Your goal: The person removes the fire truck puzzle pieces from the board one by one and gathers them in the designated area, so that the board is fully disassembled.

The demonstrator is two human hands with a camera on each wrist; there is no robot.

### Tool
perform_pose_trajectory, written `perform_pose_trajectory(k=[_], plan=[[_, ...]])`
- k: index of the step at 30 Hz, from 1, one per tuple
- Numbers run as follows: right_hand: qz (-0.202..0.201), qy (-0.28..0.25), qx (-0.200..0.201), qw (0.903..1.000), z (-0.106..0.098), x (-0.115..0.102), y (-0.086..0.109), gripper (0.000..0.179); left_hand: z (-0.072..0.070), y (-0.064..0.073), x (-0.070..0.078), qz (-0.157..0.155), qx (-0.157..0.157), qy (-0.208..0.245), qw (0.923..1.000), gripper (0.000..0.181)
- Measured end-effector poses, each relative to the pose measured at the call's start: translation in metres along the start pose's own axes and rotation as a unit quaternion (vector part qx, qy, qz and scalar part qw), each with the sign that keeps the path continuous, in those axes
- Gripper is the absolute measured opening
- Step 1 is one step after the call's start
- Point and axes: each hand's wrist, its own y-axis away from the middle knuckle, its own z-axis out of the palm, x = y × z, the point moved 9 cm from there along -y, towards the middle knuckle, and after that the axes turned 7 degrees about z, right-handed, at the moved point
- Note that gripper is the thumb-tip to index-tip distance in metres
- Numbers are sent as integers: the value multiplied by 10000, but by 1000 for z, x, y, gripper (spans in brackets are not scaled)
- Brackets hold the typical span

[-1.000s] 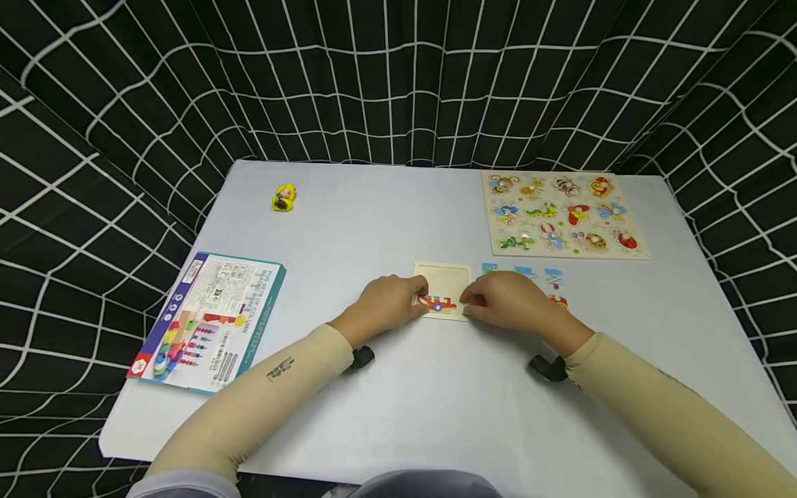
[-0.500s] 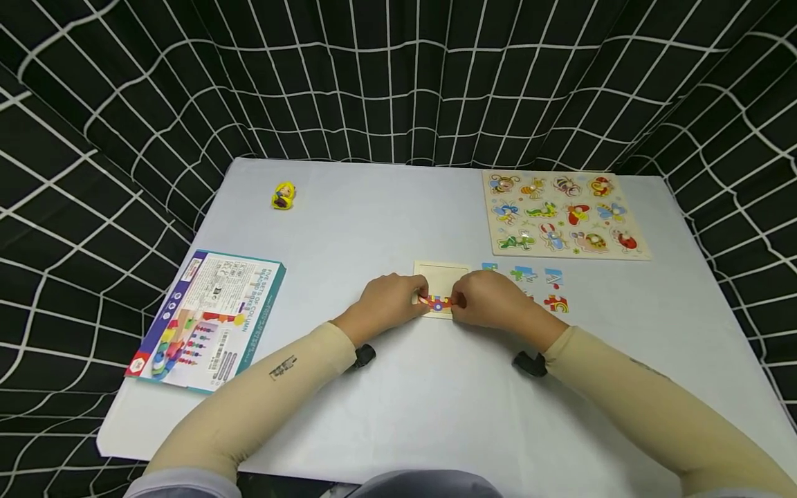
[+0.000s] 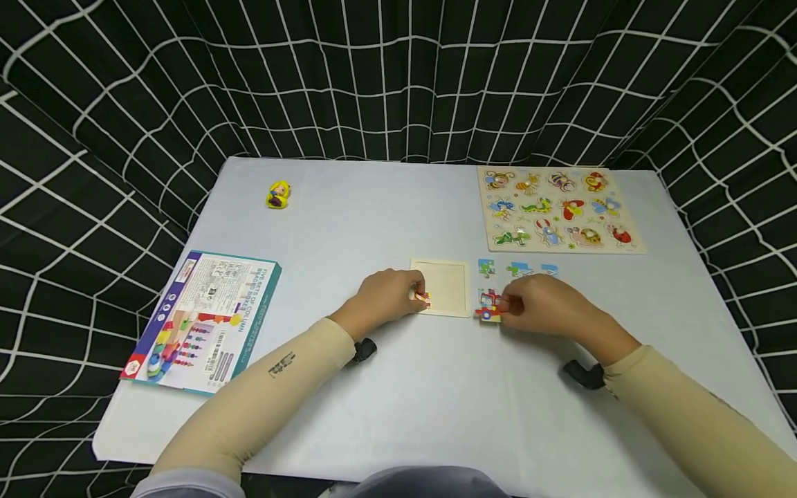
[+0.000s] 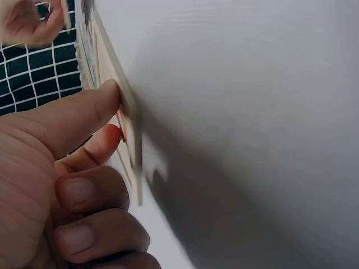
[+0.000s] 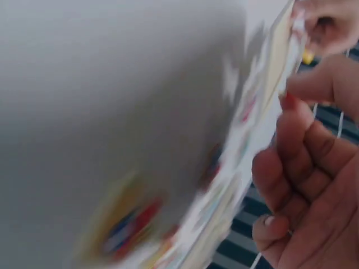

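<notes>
A shallow square wooden puzzle tray (image 3: 450, 280) lies at mid-table, most of its inside bare. My left hand (image 3: 387, 296) is at its near left corner, thumb and index finger around a small red-and-yellow jigsaw piece (image 3: 423, 298). In the left wrist view the thumb tip lies against the tray's rim (image 4: 132, 112). Just right of the tray, my right hand (image 3: 548, 306) pinches a jigsaw piece whose red edge (image 5: 289, 101) shows between thumb and index finger in the right wrist view. By these fingertips is a red-and-blue vehicle picture (image 3: 488, 306).
Blue-and-green jigsaw pieces (image 3: 518, 268) lie in a row beyond the right hand. An insect peg puzzle board (image 3: 563, 244) sits at the back right. On the left are a flat toy box (image 3: 214, 287) and a small yellow figure (image 3: 278, 195).
My right hand reached over the tray, then drew back to the right with a jigsaw piece from its lower row. My left hand stays at the tray's left edge.
</notes>
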Motion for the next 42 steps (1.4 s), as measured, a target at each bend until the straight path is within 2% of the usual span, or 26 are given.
perform_pose_trajectory(k=[7, 12, 15, 19, 22, 24, 26, 29, 33, 38, 42], plan=[[335, -102, -275, 9990, 5, 45, 30, 19, 1, -4, 1, -27, -240, -134, 9996, 24], [452, -186, -405, 9980, 9, 58, 36, 19, 3, -5, 0, -34, -271, -128, 9995, 25], [422, -179, -424, 9980, 7, 56, 36, 21, 6, -4, -4, -34, -437, 130, 9990, 24], [267, -149, -289, 9991, -2, 41, 26, 23, 6, -2, -8, 94, -669, 484, 9965, 23], [173, 3, -245, 9996, -6, 20, 7, 21, 0, -1, -11, 175, -504, 524, 9972, 26], [86, 164, -248, 9995, -3, 2, -10, 18, -5, -1, -15, 108, -324, 388, 9987, 34], [-62, 363, -214, 9991, 2, -17, -27, 14, -7, -2, -19, -6, -234, 159, 9996, 50], [-326, 545, -99, 9979, 13, -46, -51, 11, -5, -1, -23, -247, -319, -111, 9991, 73], [-643, 701, 63, 9954, 25, -75, -72, 11, 0, -2, -24, -420, -483, -215, 9977, 78], [-788, 878, 273, 9926, 29, -91, -83, 7, -2, -2, -22, -434, -483, -369, 9972, 77], [-672, 839, 147, 9941, 33, -93, -89, 9, -4, 0, -23, -463, -453, -446, 9969, 76]])
